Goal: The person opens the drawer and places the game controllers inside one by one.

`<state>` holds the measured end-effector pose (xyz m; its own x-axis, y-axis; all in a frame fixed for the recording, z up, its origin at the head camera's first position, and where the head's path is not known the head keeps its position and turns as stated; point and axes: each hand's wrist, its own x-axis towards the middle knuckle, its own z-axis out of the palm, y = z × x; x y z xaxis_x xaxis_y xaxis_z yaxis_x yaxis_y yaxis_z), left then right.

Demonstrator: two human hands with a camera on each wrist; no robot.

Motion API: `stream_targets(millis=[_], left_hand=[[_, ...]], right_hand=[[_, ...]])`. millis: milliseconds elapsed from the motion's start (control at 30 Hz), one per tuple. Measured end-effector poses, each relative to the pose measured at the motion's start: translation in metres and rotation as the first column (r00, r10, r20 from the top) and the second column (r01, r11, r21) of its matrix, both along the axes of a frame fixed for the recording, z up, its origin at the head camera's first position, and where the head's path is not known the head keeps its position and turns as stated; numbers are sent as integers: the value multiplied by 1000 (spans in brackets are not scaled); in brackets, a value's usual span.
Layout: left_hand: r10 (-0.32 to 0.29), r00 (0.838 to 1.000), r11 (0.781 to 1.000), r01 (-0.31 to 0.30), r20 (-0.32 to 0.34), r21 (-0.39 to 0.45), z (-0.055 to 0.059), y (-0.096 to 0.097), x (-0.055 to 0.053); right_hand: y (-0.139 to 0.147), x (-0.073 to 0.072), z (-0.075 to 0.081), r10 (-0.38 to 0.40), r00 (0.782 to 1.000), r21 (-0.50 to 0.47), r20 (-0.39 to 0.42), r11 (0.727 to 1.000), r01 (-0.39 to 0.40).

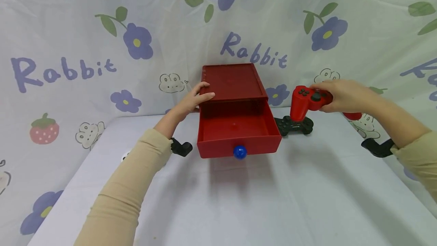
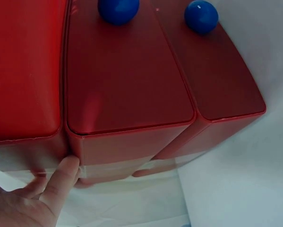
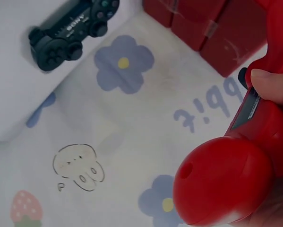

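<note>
A red drawer unit (image 1: 232,82) stands at the back of the table, its top drawer (image 1: 239,143) pulled out toward me. That drawer has a blue knob (image 1: 240,152), and nothing shows inside it. My left hand (image 1: 191,101) rests on the unit's upper left edge, fingers extended; in the left wrist view its fingertip touches the red side. In the air to the right of the unit, my right hand (image 1: 348,94) grips a red game controller (image 1: 304,101) by one end. Behind and below that, a black game controller (image 1: 293,125) lies on the table.
Two lower drawers with blue knobs (image 2: 201,17) show closed in the left wrist view. A small white object (image 1: 124,156) is mostly hidden behind my left sleeve. A patterned cloth (image 1: 136,79) hangs behind the white table (image 1: 239,215).
</note>
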<state>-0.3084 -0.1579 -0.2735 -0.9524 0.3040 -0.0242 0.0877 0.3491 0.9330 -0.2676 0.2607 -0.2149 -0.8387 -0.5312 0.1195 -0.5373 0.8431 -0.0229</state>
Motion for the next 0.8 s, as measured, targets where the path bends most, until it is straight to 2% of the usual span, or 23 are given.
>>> stream_targets(millis=[200,300,400,533,800], left_hand=[[-1,1000,1000,1,3,-12,3,1,2],[-7,1000,1000,7,23,-1,12,4,10],[-13,999,1000,12,32,10,13,4,11],[-14,1000,1000,14,23,5,4,1,2],[-16,1000,1000,16,14,1,2,-1,1]], right_hand=[[-6,1,10,6,1000,-21,-9,1000,-7],[-10,1,14,-5,1000,-22,-21,1000,4],[-16,2,17,-25,999,-22,-33,999,24],[-22,4,21,-45,998,-27,-45,999,44],[-39,2,31,-50,998,-42,-34,998,48]])
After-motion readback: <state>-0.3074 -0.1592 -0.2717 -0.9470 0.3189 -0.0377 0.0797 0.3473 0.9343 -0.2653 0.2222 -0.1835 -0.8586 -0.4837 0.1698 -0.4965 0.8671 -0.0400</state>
